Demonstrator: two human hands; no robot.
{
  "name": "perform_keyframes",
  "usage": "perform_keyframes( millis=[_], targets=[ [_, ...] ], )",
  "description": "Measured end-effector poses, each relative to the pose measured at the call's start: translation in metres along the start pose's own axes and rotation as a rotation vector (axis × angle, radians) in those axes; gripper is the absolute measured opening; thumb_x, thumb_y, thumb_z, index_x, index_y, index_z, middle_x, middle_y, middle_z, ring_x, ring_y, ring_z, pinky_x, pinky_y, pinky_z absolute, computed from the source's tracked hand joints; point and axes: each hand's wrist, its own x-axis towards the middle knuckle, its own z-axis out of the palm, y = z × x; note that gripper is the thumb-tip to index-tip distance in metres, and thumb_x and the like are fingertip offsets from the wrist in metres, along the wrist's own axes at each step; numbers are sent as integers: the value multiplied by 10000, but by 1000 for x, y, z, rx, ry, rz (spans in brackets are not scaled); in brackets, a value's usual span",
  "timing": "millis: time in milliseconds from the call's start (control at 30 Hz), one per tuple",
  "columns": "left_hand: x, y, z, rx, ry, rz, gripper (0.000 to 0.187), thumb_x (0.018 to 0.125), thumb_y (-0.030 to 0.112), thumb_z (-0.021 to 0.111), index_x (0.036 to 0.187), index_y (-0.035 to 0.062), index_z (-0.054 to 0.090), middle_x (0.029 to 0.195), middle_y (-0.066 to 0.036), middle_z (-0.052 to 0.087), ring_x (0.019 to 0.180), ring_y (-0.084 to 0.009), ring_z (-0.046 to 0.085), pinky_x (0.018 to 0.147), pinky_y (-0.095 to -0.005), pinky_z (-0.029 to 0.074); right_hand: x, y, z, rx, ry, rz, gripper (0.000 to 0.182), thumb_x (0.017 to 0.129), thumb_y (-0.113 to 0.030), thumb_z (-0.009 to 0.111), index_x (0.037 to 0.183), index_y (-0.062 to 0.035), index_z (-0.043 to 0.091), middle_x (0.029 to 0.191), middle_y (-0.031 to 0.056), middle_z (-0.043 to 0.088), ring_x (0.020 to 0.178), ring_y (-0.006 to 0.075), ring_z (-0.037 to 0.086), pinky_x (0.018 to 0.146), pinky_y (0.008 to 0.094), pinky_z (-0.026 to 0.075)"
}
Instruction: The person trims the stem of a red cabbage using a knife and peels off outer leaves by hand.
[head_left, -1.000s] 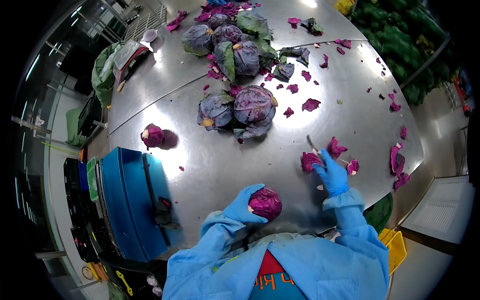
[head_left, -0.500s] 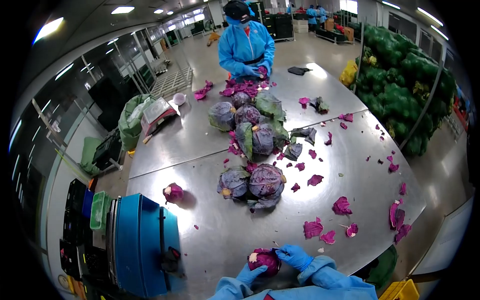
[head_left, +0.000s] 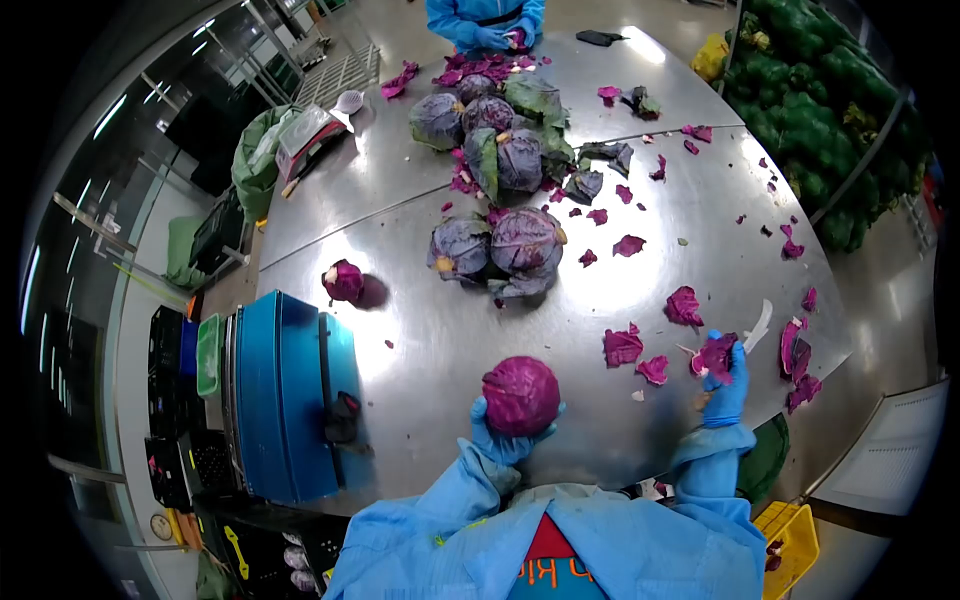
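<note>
My left hand (head_left: 503,436), in a blue glove, grips a trimmed red cabbage (head_left: 521,394) from below, just above the steel table (head_left: 430,330) close to my chest. My right hand (head_left: 727,390), also gloved, is out to the right holding a knife (head_left: 758,326) with its blade pointing up and away, and a purple cabbage leaf (head_left: 716,355) sits against the fingers. Loose purple leaves (head_left: 622,346) lie on the table between my two hands.
Two untrimmed cabbages (head_left: 497,245) lie mid-table, with a bigger pile (head_left: 490,130) farther back and one small trimmed cabbage (head_left: 343,281) at left. A blue scale (head_left: 285,395) stands at my left. Another person in blue (head_left: 485,22) works at the far end. Green cabbages (head_left: 820,110) are stacked right.
The cabbage was held in both hands near the table edge; now only my left hand holds it, raised. My right hand has swung out right with the knife and a leaf.
</note>
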Motion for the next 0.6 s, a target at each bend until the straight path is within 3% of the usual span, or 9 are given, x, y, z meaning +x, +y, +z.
perform_keyframes(
  millis=[67, 133, 200, 267, 333, 433, 500, 600],
  targets=[
    [1, -2, 7, 16, -4, 15, 962, 686, 481, 774, 1453, 173, 283, 1416, -203, 369, 1295, -440, 381, 993, -582, 442, 11, -17, -42, -722, 276, -234, 450, 916, -350, 619, 1214, -15, 584, 1038, 50, 634, 762, 91, 548, 674, 209, 454],
    [8, -3, 17, 62, -11, 44, 970, 670, 469, 792, 1450, 187, 289, 1415, -188, 375, 1287, -434, 395, 988, -575, 452, 26, 13, -82, -961, 259, -690, 396, 912, -235, 624, 1238, -15, 577, 936, 17, 614, 654, 61, 516, 567, 188, 433],
    [15, -11, 35, 167, 17, 97, 964, 670, 456, 796, 1448, 186, 294, 1418, -171, 379, 1277, -432, 407, 981, -571, 462, 24, 24, -90, -924, 219, -642, 363, 916, -117, 599, 1264, -18, 560, 872, -2, 567, 635, 44, 505, 548, 193, 428],
    [15, -21, 38, 228, 75, 145, 952, 676, 446, 794, 1445, 185, 299, 1418, -156, 385, 1266, -431, 421, 975, -568, 469, -17, 8, -26, -482, 23, -74, 353, 920, -89, 560, 1271, -54, 564, 853, -23, 535, 573, 27, 452, 466, 186, 378],
    [18, -28, 29, 255, 137, 178, 934, 686, 438, 788, 1443, 184, 304, 1416, -142, 394, 1251, -433, 437, 972, -566, 474, -23, 39, -7, -351, -191, 117, 336, 922, -103, 575, 1257, -79, 583, 843, -19, 547, 582, 43, 478, 486, 187, 405],
    [19, -41, 39, 245, 163, 154, 909, 704, 439, 772, 1441, 187, 305, 1407, -143, 405, 1238, -437, 447, 971, -567, 473, -25, 80, 31, -220, -433, 402, 408, 926, -153, 564, 1325, -81, 522, 1106, 49, 586, 735, 99, 596, 582, 245, 491],
    [17, -48, 27, 141, 227, 151, 890, 707, 443, 765, 1435, 190, 319, 1390, -144, 425, 1213, -440, 469, 953, -568, 484, -17, 114, 50, -192, -498, 354, 460, 902, -157, 568, 1348, -67, 498, 1142, 50, 576, 872, 146, 604, 668, 290, 527],
    [17, -57, 28, 186, 232, 191, 866, 709, 447, 760, 1423, 190, 342, 1366, -142, 452, 1173, -448, 497, 921, -565, 503, 7, 134, 67, -76, -301, 289, 418, 862, -91, 577, 1278, -58, 550, 945, 47, 556, 741, 137, 555, 610, 281, 484]
  ],
)
